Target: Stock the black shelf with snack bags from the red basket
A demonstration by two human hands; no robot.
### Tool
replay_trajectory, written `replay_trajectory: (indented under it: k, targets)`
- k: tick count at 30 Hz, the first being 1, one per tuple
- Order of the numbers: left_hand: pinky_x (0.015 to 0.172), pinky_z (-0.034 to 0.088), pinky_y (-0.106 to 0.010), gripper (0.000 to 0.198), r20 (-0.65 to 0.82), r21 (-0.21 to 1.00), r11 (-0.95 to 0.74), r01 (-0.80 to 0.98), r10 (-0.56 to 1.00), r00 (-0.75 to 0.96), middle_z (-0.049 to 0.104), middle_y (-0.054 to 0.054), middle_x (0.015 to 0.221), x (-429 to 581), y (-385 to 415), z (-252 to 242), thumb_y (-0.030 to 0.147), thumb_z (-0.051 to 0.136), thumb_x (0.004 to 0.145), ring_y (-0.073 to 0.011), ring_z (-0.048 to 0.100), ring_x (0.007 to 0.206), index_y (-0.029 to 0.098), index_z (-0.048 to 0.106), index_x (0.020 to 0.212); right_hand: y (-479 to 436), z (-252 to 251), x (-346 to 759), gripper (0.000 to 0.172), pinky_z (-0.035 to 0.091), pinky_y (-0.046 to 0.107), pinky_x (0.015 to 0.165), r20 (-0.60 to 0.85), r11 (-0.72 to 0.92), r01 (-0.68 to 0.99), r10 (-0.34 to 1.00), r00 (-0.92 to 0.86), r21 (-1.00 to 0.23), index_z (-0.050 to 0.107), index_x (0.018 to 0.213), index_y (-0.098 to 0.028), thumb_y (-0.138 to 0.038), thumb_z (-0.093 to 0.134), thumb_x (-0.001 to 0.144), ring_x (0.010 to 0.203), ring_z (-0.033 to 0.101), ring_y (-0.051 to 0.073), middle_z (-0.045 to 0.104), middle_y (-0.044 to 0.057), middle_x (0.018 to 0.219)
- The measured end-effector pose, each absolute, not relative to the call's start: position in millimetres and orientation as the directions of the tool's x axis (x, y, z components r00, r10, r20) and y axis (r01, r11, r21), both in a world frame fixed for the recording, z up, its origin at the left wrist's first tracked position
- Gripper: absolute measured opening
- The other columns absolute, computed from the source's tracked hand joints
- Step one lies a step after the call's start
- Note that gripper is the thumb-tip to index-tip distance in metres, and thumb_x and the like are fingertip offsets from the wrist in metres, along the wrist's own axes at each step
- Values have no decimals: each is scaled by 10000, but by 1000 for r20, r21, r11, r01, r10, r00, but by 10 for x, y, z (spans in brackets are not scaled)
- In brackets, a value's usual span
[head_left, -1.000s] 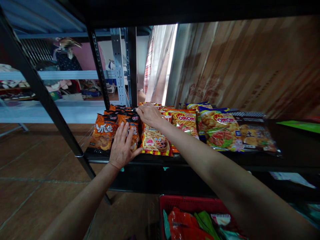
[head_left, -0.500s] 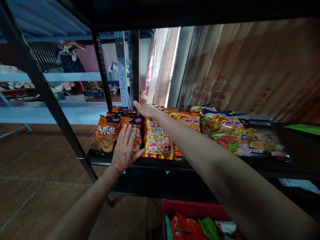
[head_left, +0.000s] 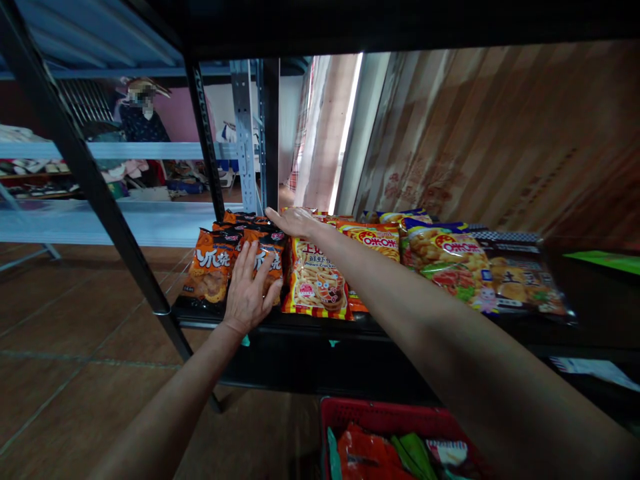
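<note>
My left hand (head_left: 249,290) lies open against the front of an orange-and-black snack bag (head_left: 274,257), its fingers stretched upward. Just left of it another orange-and-black snack bag (head_left: 207,267) stands upright. My right hand (head_left: 295,222) reaches across to the back of the row, thumb stretched out to the left; its other fingers are partly hidden behind the bags. Below that hand a prawn cracker bag (head_left: 320,280) with red-and-yellow edges leans upright. My right forearm crosses in front of an orange-and-yellow snack bag (head_left: 377,243).
Blue-and-yellow snack bags (head_left: 453,267) and a dark snack bag (head_left: 525,277) stand farther right on the black shelf (head_left: 595,313). A red basket (head_left: 385,410) of packets sits below. Black uprights (head_left: 107,193) frame the left; a curtain (head_left: 480,133) hangs behind.
My left thumb has drawn in from the prawn cracker bag's edge toward the orange-and-black bag. My right hand stays in nearly the same place. The view has shifted slightly.
</note>
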State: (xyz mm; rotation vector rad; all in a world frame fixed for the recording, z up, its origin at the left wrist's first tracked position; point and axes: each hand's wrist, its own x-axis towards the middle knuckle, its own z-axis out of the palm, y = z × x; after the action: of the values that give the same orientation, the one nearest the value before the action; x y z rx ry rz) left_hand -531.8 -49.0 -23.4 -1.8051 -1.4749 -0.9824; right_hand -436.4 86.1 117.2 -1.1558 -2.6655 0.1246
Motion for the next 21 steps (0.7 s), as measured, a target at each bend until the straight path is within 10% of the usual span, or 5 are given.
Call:
replay_trajectory:
  k: [12, 21]
  targets:
    - [1128, 263, -549, 635, 850, 10, -256, 967, 511, 127, 311, -147, 1524, -5313, -503, -246, 268, 542, 845, -300, 180, 1440, 203, 317, 1436, 627, 1124, -4283, 369, 427, 322, 784, 282, 780, 625, 609, -741, -41, 757, 922, -182, -437, 491, 900, 837, 648, 209, 733, 85, 881]
    - [1126, 273, -535, 607, 869, 37, -238, 970, 487, 86, 316, -173, 1515, -5334, -508, -251, 324, 548, 850, -299, 173, 1442, 167, 346, 1401, 597, 1044, -4370, 363, 389, 285, 821, 412, 773, 633, 589, -696, -36, 748, 877, -151, -333, 438, 926, 943, 634, 200, 730, 95, 973]
